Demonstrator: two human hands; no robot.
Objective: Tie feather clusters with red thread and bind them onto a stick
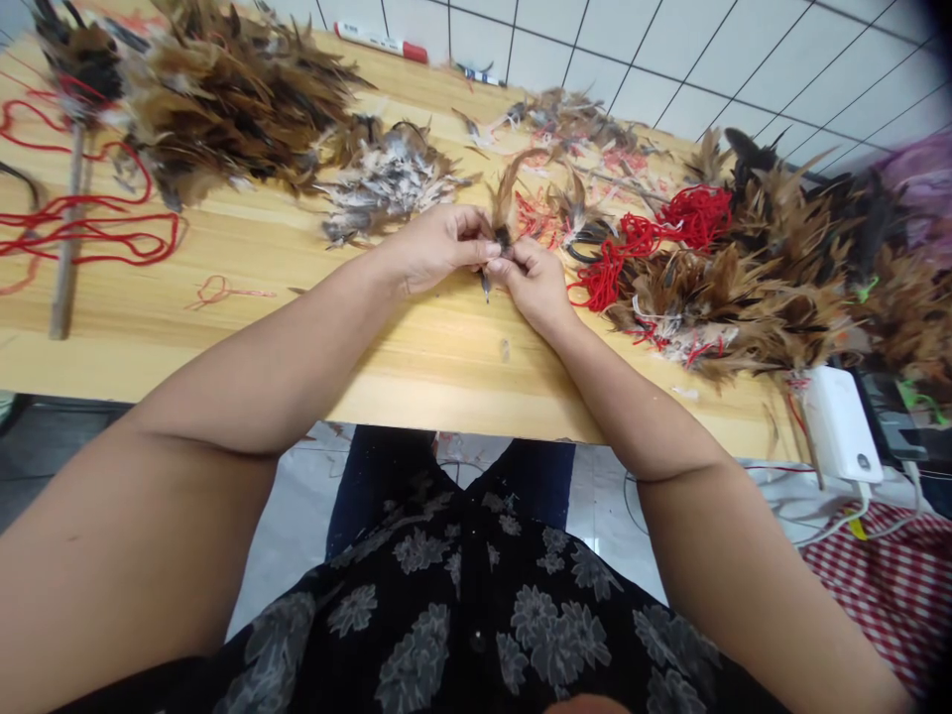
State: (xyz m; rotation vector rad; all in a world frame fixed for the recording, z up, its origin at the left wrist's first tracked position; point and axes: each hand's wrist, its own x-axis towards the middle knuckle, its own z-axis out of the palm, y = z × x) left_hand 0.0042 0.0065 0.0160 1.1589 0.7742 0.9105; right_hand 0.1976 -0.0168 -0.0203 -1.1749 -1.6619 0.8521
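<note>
Over the middle of the wooden table [438, 367], both hands meet around a small bunch of brown and black feathers [506, 193]. My left hand [453, 243] has its fingers closed on the bunch from the left. From the right, my right hand [536, 283] pinches its lower end with thumb and finger. A dark tip pokes out below the fingers. Whether a thread is wound around the bunch is too small to tell. Just behind my left hand lies a pile of grey and white feathers [394, 178]. Red yarn [606, 278] lies beside my right hand.
Large brown feather heaps cover the back left [223, 99] and the right [773, 268]. Red cord [104, 253] and a stick [68, 238] lie at left. A red-capped marker [379, 42] rests by the tiled wall. A white power bank [840, 426] with cables sits at the right edge.
</note>
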